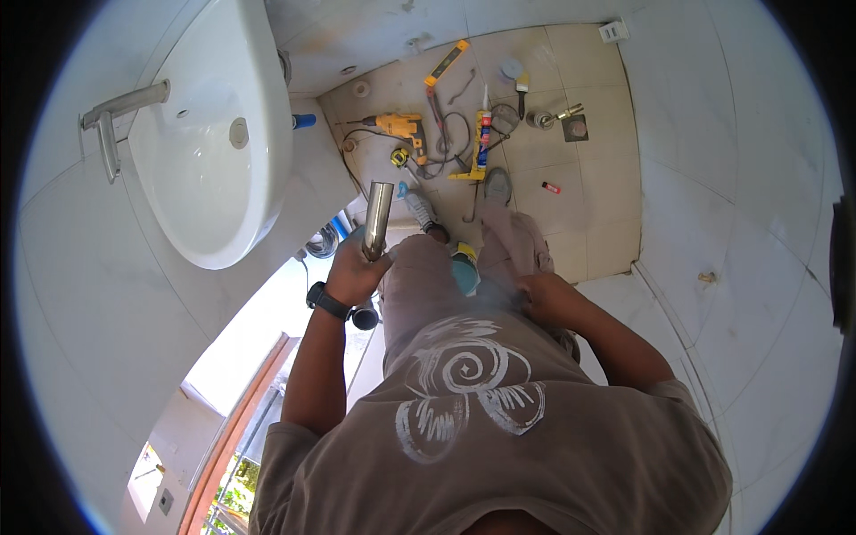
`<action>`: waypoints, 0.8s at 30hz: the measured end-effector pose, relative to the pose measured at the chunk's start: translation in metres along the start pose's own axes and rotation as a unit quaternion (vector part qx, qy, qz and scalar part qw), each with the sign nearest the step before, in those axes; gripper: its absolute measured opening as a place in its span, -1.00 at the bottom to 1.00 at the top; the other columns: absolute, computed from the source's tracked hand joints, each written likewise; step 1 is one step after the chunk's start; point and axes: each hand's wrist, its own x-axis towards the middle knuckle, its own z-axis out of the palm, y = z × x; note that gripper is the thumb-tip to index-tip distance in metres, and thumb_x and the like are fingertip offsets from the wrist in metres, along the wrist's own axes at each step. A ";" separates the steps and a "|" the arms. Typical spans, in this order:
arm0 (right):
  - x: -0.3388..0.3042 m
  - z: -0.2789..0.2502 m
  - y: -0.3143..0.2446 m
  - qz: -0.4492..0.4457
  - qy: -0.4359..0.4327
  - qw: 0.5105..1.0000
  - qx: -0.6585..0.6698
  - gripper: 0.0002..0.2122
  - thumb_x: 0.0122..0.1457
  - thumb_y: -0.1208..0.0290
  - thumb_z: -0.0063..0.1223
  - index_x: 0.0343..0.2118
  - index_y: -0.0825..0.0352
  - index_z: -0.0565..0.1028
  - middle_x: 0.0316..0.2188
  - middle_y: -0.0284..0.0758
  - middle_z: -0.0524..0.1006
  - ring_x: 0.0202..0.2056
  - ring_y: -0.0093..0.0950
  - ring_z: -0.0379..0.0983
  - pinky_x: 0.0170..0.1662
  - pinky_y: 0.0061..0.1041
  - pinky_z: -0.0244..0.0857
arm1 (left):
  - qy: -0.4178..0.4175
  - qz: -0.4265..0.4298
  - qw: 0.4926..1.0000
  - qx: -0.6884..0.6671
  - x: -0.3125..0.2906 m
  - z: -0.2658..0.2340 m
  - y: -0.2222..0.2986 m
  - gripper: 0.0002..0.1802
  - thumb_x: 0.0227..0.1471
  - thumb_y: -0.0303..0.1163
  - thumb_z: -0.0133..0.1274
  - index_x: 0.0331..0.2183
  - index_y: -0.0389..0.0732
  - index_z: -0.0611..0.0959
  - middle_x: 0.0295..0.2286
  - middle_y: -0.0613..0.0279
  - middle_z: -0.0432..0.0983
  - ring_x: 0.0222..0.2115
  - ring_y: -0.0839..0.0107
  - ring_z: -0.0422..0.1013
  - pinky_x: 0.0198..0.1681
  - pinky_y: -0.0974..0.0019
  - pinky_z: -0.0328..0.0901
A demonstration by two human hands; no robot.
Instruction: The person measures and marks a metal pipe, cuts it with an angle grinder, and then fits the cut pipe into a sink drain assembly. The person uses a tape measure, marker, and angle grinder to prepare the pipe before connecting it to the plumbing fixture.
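Note:
A shiny chrome pipe [378,221] stands nearly upright in my left hand [357,269], whose fingers wrap round its lower part. Just below my watch wrist shows a dark round pipe end [364,317]; whether it belongs to the same pipe I cannot tell. My right hand [544,299] rests against my trousers at the right hip. Its fingers are mostly hidden in the folds of cloth. To the left of the chrome pipe is the white washbasin [192,218] on the wall, with a metal tap [120,116] at its far left.
On the tiled floor ahead lie a yellow drill [399,127], a spirit level [447,63], a tape measure [399,157], a sealant gun [481,143], a brush [522,94], chrome fittings [541,119] and a small red item [551,187]. A floor drain [576,127] sits near the right wall.

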 end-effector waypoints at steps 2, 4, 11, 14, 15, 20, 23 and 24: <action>-0.005 -0.009 -0.010 0.013 -0.018 0.999 0.035 -0.76 0.04 0.48 0.16 -0.19 0.34 0.61 -0.26 -0.04 0.63 -0.18 -0.07 0.58 -0.08 -0.22 0.42 | 0.003 0.005 1.000 -0.030 0.005 0.005 -0.008 -0.72 0.01 -0.32 0.29 -0.38 -0.27 0.53 -0.57 0.23 0.40 -0.53 0.38 0.31 -0.40 0.22 0.28; -0.002 -0.015 -0.018 0.015 -0.033 0.995 0.097 -0.77 0.03 0.47 0.17 -0.23 0.41 0.59 -0.29 -0.05 0.63 -0.23 -0.16 0.59 -0.10 -0.28 0.42 | 0.004 -0.014 0.999 -0.034 0.007 0.007 -0.020 -0.73 -0.02 -0.35 0.31 -0.34 -0.24 0.55 -0.54 0.35 0.42 -0.51 0.51 0.32 -0.40 0.31 0.28; 0.026 -0.010 -0.039 0.091 -0.048 0.993 0.060 -0.68 0.03 0.46 0.14 -0.11 0.35 0.62 -0.19 -0.03 0.63 -0.08 -0.09 0.58 0.06 -0.28 0.41 | -0.025 -0.014 0.999 -0.041 0.007 0.015 -0.052 -0.67 -0.01 -0.32 0.29 -0.27 -0.30 0.56 -0.49 0.12 0.48 -0.46 0.26 0.42 -0.31 0.17 0.34; 0.057 0.003 -0.025 0.085 -0.074 0.992 0.049 -0.67 0.02 0.43 0.15 -0.10 0.37 0.61 -0.15 -0.04 0.62 -0.07 -0.10 0.56 0.06 -0.28 0.41 | -0.033 0.044 0.997 -0.048 0.024 0.018 -0.078 -0.63 0.00 -0.30 0.27 -0.20 -0.31 0.57 -0.45 0.00 0.52 -0.43 0.10 0.45 -0.26 0.10 0.36; 0.072 0.008 -0.016 0.058 -0.084 0.994 0.025 -0.66 0.02 0.42 0.16 -0.10 0.39 0.60 -0.14 -0.04 0.62 -0.06 -0.12 0.56 0.05 -0.28 0.41 | -0.040 0.053 0.997 -0.049 0.035 0.020 -0.091 -0.62 0.00 -0.30 0.26 -0.19 -0.31 0.58 -0.44 -0.01 0.52 -0.43 0.09 0.45 -0.26 0.10 0.36; 0.213 0.033 0.033 0.002 -0.100 0.986 -0.132 -0.61 0.02 0.30 0.21 -0.08 0.39 0.56 -0.09 -0.02 0.59 -0.01 -0.09 0.52 0.07 -0.20 0.39 | -0.012 -0.006 0.997 -0.079 0.109 0.035 -0.175 -0.66 0.05 -0.25 0.28 -0.24 -0.28 0.59 -0.46 0.18 0.54 -0.44 0.35 0.47 -0.28 0.21 0.38; 0.344 0.032 0.059 -0.032 0.016 0.980 -0.194 -0.67 0.05 0.31 0.16 -0.14 0.39 0.59 -0.15 -0.02 0.62 -0.08 -0.05 0.57 0.00 -0.13 0.43 | 0.019 0.051 0.994 -0.098 0.168 0.043 -0.219 -0.70 0.07 -0.28 0.30 -0.25 -0.27 0.63 -0.44 0.25 0.56 -0.42 0.48 0.46 -0.29 0.28 0.38; 0.388 0.031 0.064 -0.046 0.050 0.974 -0.216 -0.71 0.05 0.36 0.11 -0.20 0.40 0.62 -0.19 -0.02 0.64 -0.11 -0.04 0.60 -0.04 -0.10 0.45 | 0.027 0.055 0.993 -0.099 0.187 0.046 -0.232 -0.71 0.07 -0.30 0.31 -0.24 -0.27 0.64 -0.44 0.26 0.56 -0.42 0.49 0.46 -0.29 0.29 0.38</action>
